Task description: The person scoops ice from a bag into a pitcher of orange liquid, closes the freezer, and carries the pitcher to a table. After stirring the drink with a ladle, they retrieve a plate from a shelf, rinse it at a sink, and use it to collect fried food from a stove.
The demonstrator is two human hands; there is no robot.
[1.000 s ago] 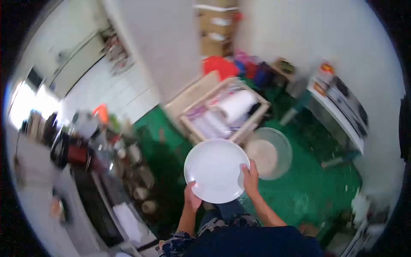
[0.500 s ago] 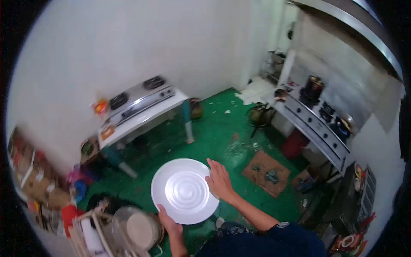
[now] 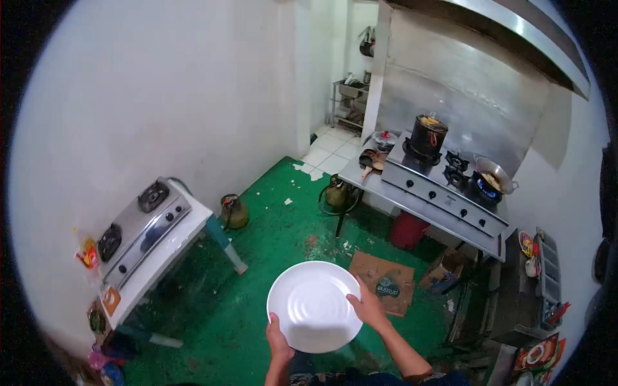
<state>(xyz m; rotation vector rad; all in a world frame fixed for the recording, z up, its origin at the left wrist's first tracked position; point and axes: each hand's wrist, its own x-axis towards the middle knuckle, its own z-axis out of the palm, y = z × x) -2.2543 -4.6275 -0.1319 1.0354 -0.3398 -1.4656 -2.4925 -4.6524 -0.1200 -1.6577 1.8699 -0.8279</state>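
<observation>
A large round white plate (image 3: 309,309) is held out in front of me above the green floor, its upper face showing faint rings. My left hand (image 3: 279,340) grips its lower left rim, thumb on top and fingers hidden beneath. At the right rim my right hand (image 3: 368,305) is closed on the edge, its thumb lying over the plate. No food or other object lies on the plate.
Ahead right, a table carries a stove (image 3: 444,193) with a dark pot (image 3: 428,136) and a wok (image 3: 494,172) over a blue flame. A two-burner stove (image 3: 148,225) stands left. Flattened cardboard (image 3: 393,283), gas cylinders (image 3: 234,212) and a red bucket (image 3: 408,229) are on the floor.
My view has turned right, bringing the lit stove nearer the middle. My right hand, earlier spread beside the plate, now grips its right rim. The left hand keeps its hold.
</observation>
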